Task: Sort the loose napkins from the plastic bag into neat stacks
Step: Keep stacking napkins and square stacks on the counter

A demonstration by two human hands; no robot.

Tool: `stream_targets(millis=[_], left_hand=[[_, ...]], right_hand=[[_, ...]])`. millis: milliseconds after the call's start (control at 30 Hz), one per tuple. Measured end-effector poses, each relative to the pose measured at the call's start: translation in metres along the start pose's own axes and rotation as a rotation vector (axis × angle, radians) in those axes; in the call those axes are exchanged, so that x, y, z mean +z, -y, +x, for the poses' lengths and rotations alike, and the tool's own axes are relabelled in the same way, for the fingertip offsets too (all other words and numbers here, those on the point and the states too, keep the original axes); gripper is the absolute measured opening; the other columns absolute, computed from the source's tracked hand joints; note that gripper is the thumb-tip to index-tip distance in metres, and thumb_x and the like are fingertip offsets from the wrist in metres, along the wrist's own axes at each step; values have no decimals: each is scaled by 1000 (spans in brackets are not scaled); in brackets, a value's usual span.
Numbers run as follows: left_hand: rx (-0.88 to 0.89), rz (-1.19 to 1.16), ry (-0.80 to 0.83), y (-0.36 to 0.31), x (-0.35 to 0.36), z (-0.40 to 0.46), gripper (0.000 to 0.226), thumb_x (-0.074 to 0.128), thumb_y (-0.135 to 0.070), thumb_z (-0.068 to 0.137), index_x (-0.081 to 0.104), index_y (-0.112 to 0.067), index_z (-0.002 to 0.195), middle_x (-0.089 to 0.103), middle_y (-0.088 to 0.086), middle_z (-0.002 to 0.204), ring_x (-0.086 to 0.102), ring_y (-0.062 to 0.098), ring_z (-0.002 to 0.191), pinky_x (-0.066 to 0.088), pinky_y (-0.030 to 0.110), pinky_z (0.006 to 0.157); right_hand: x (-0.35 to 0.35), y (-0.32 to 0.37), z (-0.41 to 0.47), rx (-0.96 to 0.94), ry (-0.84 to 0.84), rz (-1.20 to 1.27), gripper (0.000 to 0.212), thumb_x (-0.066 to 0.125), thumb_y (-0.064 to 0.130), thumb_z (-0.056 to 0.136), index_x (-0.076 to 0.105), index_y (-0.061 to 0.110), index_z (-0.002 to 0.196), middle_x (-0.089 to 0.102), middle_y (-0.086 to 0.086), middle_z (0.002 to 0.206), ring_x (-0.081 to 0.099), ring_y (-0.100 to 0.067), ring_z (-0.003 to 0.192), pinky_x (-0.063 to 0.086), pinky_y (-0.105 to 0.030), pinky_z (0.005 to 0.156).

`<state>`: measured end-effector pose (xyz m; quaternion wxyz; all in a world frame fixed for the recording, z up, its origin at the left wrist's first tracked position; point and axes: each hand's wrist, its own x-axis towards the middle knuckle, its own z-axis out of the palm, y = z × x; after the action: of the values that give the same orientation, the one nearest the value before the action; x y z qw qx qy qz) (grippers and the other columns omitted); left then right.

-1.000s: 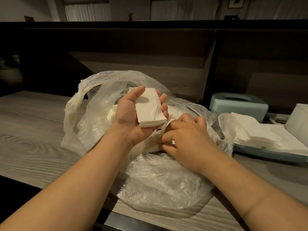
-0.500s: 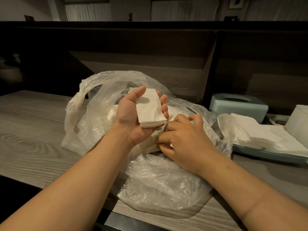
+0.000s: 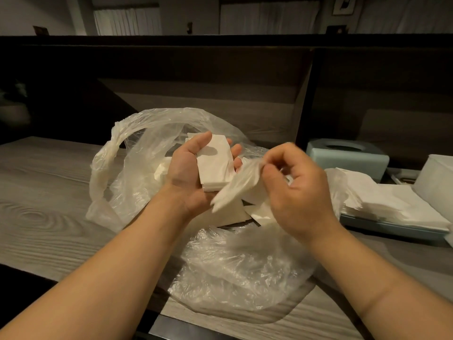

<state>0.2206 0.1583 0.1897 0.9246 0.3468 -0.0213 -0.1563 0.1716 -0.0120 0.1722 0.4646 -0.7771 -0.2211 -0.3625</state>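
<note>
1. Bench: grey wood-grain surface carrying every item noted below. The landmark for all positions is the plastic bag, one in number, clear and crumpled, lying open at mid-bench with a handle loop standing up on its left side.
2. Left hand: palm up above the middle of the plastic bag, fingers loosely curled, thumb laid across the top. It holds one napkin stack, white, folded, edges roughly aligned, resting across the palm and fingers.
3. Loose napkins: several white pieces lie inside the plastic bag, directly under both hands. An exact count cannot be made, as they overlap and are partly hidden.
4. Single napkin: one, motion-blurred, hanging slantwise above the bag's opening, just right of the napkin stack and partly overlapping its lower right corner.
5. Right hand: raised above the right part of the plastic bag, fingers curled, thumb and fingertips pinching the upper end of the single napkin.
6. Tissue box: one, pale blue with an oval top slot, behind and to the right of the plastic bag. Contents not visible.
7. Tray: one, pale blue, right of the plastic bag, holding a spread pile of white napkins.
</note>
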Motion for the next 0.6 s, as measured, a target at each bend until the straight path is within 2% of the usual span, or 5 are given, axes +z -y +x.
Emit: stream_targets(millis=[133, 233, 367, 467, 600], left_hand=[[11, 96, -2, 2, 2, 0, 44, 57, -37, 94, 66, -8, 125, 69, 13, 114, 66, 30, 97, 51, 45, 93], [-51, 204, 47, 5, 3, -1, 44, 57, -41, 93, 68, -11, 122, 70, 14, 119, 65, 31, 104, 48, 48, 101], [-106, 389, 172, 10, 2, -3, 33, 61, -42, 85, 68, -14, 100, 66, 7, 99, 64, 23, 87, 52, 36, 75], [-158, 398, 185, 10, 4, -5, 37, 59, -45, 85, 63, -12, 99, 65, 6, 89, 66, 20, 80, 55, 29, 65], [-151, 383, 154, 9, 2, -5, 38, 49, -43, 98, 66, -10, 95, 68, 6, 85, 69, 20, 75, 55, 30, 67]], right_hand=[[-3, 2, 10, 365, -94, 245, 10, 59, 24, 102, 66, 29, 97, 70, 13, 91, 66, -3, 85, 54, -18, 72], [-3, -1, 12, 523, -64, 338, 13, 58, 23, 103, 70, 30, 103, 74, 17, 93, 67, 7, 85, 51, -9, 64], [-1, -3, 7, 515, 83, 290, 6, 67, 29, 97, 74, 28, 98, 73, 19, 83, 66, 6, 75, 49, -10, 59], [0, -4, 6, 491, 120, 214, 7, 72, 25, 93, 75, 26, 88, 73, 15, 96, 66, 5, 80, 49, -11, 61], [-4, -2, 8, 457, 171, 140, 6, 74, 27, 92, 76, 27, 97, 71, 17, 101, 64, 8, 83, 46, -9, 60]])
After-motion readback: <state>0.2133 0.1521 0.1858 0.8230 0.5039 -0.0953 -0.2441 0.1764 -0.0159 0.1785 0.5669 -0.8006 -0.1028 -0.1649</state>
